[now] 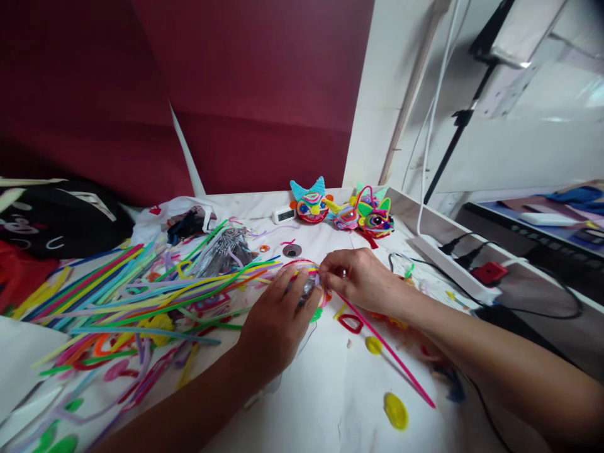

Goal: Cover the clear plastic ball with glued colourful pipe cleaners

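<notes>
My left hand curls over a small round craft piece with coloured pipe cleaners and a shiny, clear-looking part. It grips the piece from the left against the white table. At the piece's right edge, the fingertips of my right hand are pinched together; what lies between them is too small to make out. A pink pipe cleaner runs from just below those fingertips toward the lower right. Beside it lie a red loop and two yellow coiled discs.
Loose pipe cleaners cover the left side. Behind stand decorated animal heads and a small white digital display. A black bag lies far left. A power strip with cables runs along the right edge.
</notes>
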Tool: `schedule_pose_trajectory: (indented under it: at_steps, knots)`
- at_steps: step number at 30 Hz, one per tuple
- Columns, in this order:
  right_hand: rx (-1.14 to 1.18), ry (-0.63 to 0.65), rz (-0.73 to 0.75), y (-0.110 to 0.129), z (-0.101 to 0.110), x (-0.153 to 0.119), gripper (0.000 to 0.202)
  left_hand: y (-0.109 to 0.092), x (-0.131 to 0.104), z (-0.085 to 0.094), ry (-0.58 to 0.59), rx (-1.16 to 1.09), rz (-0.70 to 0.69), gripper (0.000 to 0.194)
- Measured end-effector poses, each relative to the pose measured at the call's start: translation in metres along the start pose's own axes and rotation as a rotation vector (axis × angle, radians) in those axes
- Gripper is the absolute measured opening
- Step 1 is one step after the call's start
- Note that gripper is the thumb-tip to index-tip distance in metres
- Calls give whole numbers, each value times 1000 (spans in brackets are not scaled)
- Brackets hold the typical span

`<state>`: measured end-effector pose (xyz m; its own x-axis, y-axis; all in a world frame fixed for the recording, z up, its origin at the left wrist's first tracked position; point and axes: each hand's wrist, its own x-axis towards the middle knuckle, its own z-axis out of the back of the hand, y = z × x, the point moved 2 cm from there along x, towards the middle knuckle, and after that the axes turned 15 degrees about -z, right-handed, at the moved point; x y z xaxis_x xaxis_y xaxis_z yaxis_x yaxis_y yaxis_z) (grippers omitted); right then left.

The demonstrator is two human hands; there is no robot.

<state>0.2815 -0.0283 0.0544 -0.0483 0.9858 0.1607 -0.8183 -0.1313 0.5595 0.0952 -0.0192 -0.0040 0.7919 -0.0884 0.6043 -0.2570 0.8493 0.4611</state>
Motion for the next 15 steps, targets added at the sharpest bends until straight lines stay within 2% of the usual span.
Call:
schedule_pose_trajectory:
  at_steps: [15]
  knots:
    - [142, 54, -215, -2, -7, 15, 10, 3, 2, 0, -7, -16, 15, 32]
